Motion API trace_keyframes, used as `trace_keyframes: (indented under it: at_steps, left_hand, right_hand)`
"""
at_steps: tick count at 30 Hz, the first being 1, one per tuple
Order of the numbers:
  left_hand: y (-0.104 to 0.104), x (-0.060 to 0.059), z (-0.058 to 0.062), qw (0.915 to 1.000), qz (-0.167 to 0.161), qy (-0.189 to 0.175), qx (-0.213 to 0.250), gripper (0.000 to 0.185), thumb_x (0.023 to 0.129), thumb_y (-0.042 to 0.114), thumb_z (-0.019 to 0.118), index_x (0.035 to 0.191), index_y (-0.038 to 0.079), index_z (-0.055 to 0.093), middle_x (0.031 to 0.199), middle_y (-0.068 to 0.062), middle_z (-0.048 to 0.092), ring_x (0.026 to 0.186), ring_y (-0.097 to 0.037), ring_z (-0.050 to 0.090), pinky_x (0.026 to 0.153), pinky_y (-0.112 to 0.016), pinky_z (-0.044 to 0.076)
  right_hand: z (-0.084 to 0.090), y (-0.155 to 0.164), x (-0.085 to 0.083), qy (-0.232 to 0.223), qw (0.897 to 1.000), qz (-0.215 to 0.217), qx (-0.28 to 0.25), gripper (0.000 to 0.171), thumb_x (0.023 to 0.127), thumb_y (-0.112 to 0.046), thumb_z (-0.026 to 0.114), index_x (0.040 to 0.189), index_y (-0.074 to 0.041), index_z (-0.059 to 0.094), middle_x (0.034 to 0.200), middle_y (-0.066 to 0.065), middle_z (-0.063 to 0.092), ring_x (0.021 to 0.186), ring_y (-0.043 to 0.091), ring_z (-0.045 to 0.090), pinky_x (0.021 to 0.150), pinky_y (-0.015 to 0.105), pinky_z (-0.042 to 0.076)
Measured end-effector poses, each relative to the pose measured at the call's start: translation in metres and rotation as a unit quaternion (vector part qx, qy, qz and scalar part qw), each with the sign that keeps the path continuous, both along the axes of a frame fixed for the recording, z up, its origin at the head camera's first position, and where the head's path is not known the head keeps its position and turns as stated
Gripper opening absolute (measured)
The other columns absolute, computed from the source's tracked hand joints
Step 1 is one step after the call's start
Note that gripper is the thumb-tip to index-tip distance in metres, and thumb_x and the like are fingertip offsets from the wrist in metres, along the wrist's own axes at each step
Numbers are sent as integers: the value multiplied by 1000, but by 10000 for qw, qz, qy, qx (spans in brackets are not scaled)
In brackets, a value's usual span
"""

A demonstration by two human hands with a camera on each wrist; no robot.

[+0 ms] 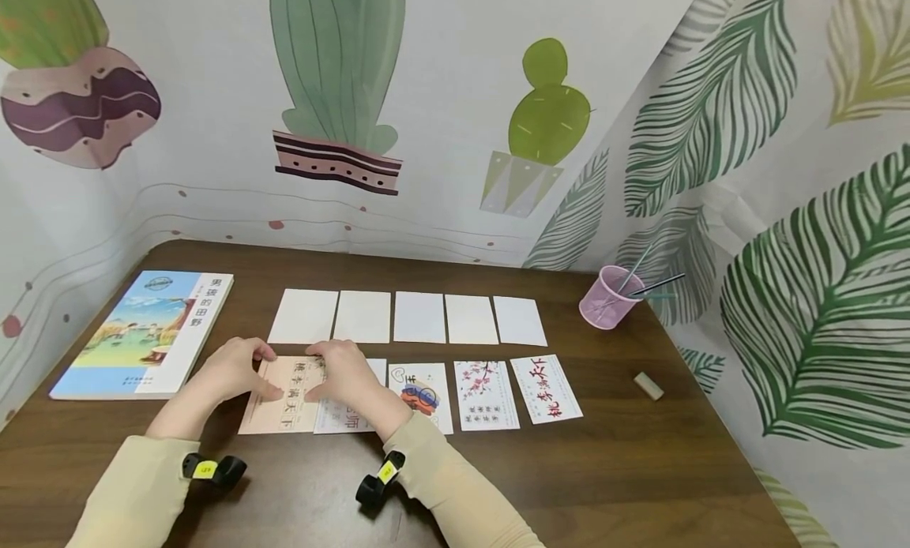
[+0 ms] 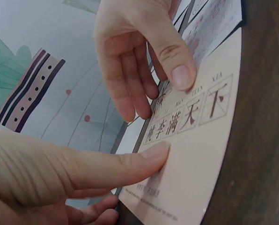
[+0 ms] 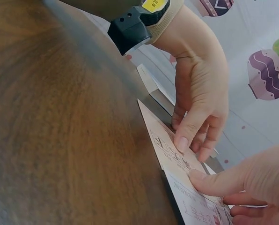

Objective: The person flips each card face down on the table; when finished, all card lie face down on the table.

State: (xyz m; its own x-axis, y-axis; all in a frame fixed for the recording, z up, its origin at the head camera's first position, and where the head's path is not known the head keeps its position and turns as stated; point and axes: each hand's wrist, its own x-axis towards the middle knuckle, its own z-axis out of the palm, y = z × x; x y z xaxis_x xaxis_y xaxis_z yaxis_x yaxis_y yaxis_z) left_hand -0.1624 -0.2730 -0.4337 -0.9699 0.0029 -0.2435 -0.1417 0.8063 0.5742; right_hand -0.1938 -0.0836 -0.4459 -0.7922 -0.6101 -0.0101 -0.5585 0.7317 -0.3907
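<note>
A peach-coloured card printed with large Chinese characters lies at the left end of the front row. My left hand is at its left side, thumb tip resting on the card's face. From the other side my right hand reaches over, its thumb touching the card near the characters. In the left wrist view, the left thumb lies straight across the card, and the right fingers hang loosely near its far edge. My right hand and wrist partly hide the neighbouring card with red lettering.
Further right lie a card with a colourful drawing, a blossom card and a red-lettered card. Several blank white cards form a row behind. A book lies left; a pink pen cup and eraser sit right.
</note>
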Motion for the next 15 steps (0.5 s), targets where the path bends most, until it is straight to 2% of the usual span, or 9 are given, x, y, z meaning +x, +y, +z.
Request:
trace_keyframes:
  at_steps: [4, 10, 15]
  left_hand:
    - [-1, 1, -1, 9999, -86, 63, 51, 85, 60, 27, 94, 125, -8, 52, 114, -32, 50, 98, -43, 51, 80, -55, 45]
    - [-3, 1, -3, 9997, -208, 136, 32, 79, 60, 29, 94, 120, -6, 56, 112, -30, 50, 97, -41, 51, 79, -53, 46]
    - [-5, 0, 1, 9999, -40, 47, -133, 87, 61, 33, 93, 122, -14, 52, 113, -34, 53, 99, -44, 53, 81, -55, 47]
  right_hand:
    - [-1, -1, -1, 97, 9999, 101, 79, 64, 71, -31, 88, 128, -16, 63, 126, -6, 66, 117, 8, 59, 104, 19, 38]
    - [-3, -2, -1, 181, 9996, 175, 160, 62, 72, -32, 87, 127, -16, 63, 124, -6, 67, 115, 8, 58, 104, 19, 37]
    - [0, 0, 0, 227, 9995, -111, 177, 69, 69, -37, 88, 130, -17, 61, 129, -6, 64, 118, 11, 56, 104, 19, 38]
